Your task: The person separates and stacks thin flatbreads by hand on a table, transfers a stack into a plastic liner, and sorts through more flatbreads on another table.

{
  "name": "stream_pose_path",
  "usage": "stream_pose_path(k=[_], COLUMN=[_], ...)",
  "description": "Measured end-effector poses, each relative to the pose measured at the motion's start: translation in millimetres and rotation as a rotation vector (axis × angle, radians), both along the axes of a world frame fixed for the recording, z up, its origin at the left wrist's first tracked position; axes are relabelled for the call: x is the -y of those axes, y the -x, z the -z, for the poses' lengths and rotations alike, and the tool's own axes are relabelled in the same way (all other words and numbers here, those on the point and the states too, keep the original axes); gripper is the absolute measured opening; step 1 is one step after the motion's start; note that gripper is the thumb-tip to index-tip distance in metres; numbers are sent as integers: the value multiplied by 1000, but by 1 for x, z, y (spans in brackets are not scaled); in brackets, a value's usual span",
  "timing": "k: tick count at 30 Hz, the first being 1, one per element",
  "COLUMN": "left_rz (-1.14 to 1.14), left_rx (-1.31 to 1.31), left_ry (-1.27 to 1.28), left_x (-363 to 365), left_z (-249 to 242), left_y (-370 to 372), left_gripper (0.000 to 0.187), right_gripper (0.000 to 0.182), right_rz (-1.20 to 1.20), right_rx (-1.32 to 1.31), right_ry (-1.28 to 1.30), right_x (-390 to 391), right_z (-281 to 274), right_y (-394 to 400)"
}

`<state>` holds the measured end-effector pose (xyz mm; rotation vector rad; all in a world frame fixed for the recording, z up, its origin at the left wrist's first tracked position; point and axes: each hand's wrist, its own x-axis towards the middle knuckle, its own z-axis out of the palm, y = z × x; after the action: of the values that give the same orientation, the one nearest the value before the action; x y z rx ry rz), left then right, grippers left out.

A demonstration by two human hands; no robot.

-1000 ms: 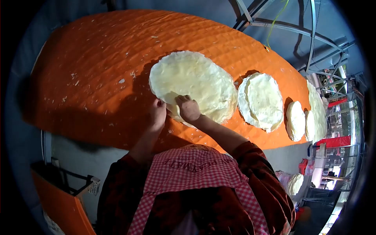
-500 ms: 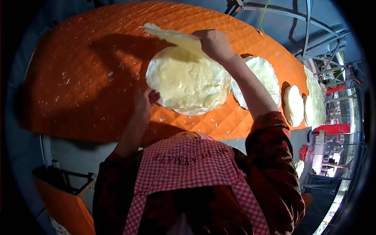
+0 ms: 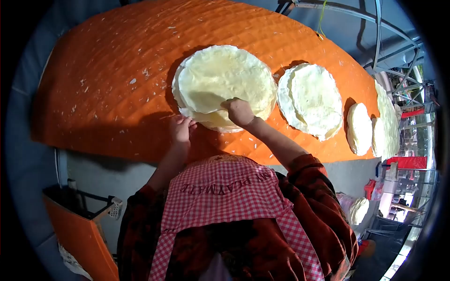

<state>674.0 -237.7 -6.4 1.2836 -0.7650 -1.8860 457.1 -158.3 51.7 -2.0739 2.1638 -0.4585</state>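
A stack of thin round flatbread sheets (image 3: 229, 70) lies on an orange quilted cloth in front of me. The top sheet sits slightly off the ones below, and its near edge is lifted. My right hand (image 3: 239, 112) pinches that near edge between thumb and fingers. At the stack's lower left, my left hand (image 3: 181, 128) has its fingertips closed on the same sheet's edge. A second stack of flatbread (image 3: 315, 99) stands just to the right, apart from both hands.
Smaller flatbread stacks (image 3: 359, 129) continue along the right of the orange cloth (image 3: 108, 70), which is strewn with pale crumbs. An orange bin (image 3: 82, 239) stands on the floor at the lower left. Metal frame bars (image 3: 347, 11) rise at the upper right.
My right hand has come down toward me from the stack's far side, and the raised sheet now lies on the stack. My left hand has closed on its near-left edge.
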Motion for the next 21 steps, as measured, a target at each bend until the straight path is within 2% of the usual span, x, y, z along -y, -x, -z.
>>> stream_pose_path(k=[3, 6, 7, 11, 12, 15, 16, 19, 21], left_rz=[-54, 168, 167, 158, 158, 198, 199, 182, 166], left_rx=[47, -76, -97, -176, -193, -263, -285, -348, -394], left_ry=[19, -63, -76, -126, -131, -104, -100, -111, -131], left_x=[0, 7, 7, 2, 4, 4, 4, 1, 1], left_z=[-20, -16, -16, -9, -10, -12, -15, -20, -22], left_y=[8, 8, 7, 7, 8, 10, 11, 12, 12], left_gripper=[22, 20, 19, 19, 19, 18, 18, 19, 19], right_gripper=[22, 19, 19, 16, 27, 49, 66, 62, 59], right_rz=[66, 115, 130, 168, 148, 95, 67, 83, 127], right_rx=[0, 29, 18, 58, 10, -23, 18, 15, 36], right_ry=[42, 1, -33, 232, -12, -84, -93, 92, 20], right_x=[4, 5, 6, 14, 15, 5, 3, 0, 5], right_z=[-4, 10, 12, -9, -8, 10, 15, 18, 20], right_y=[-15, -23, -27, -32, -33, -57, -59, -63, -63])
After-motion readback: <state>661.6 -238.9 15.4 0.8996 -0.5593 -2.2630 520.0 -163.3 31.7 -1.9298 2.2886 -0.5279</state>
